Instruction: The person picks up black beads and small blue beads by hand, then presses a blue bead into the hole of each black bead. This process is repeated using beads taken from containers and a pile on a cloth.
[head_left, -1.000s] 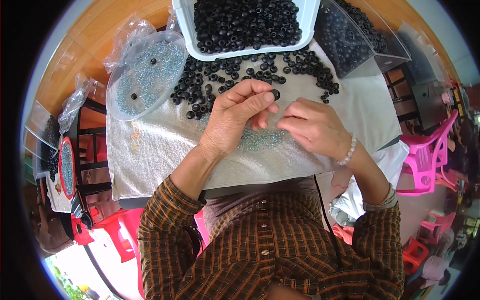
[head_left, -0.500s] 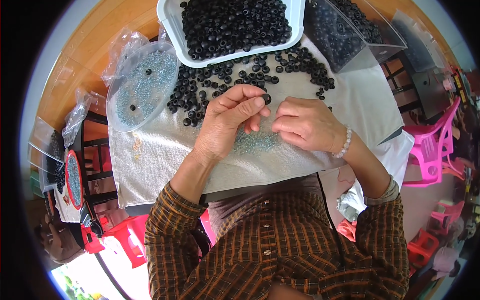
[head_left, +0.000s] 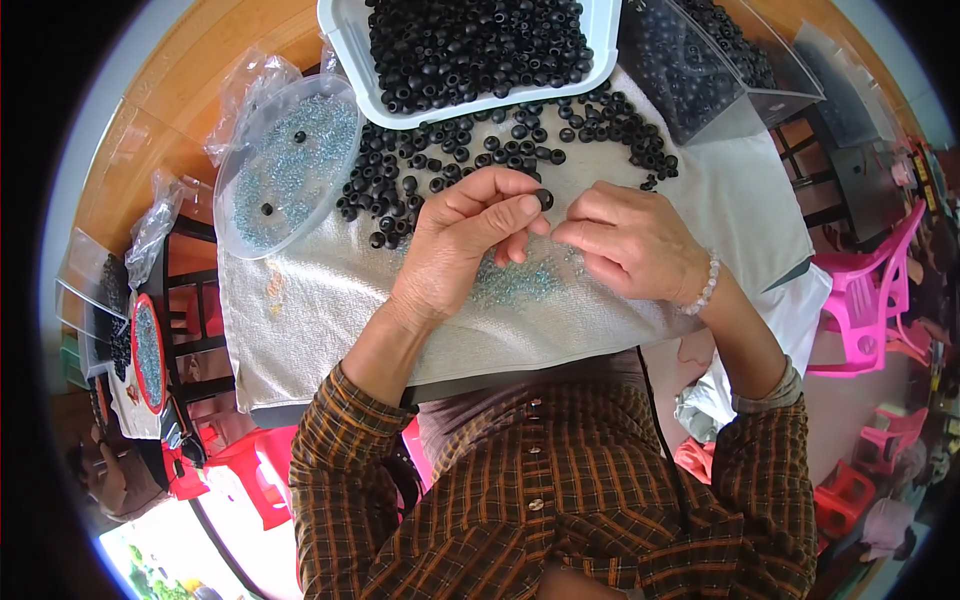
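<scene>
Pinching a black bead point(head_left: 545, 199) with left hand point(head_left: 458, 242), thumb against forefinger; with right hand point(head_left: 640, 248) almost closed, cannot tell around what

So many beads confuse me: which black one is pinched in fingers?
The black bead in the left hand, at the thumb tip; the nearby others lie loose on the towel.

On my feed, a rough, nubbly cloth towel point(head_left: 735, 195) spreads out. Along its far edge, the black beads point(head_left: 390, 180) look smooth with a dull sheen; I can't tell wood from plastic. Toward its near edge, the tiny beads point(head_left: 520, 283) are glossy and glasslike. The tray point(head_left: 450, 114) at the far edge is smooth, opaque plastic; the dish point(head_left: 228, 215) at the far left corner and the box point(head_left: 775, 103) at the far right look clear plastic.
</scene>
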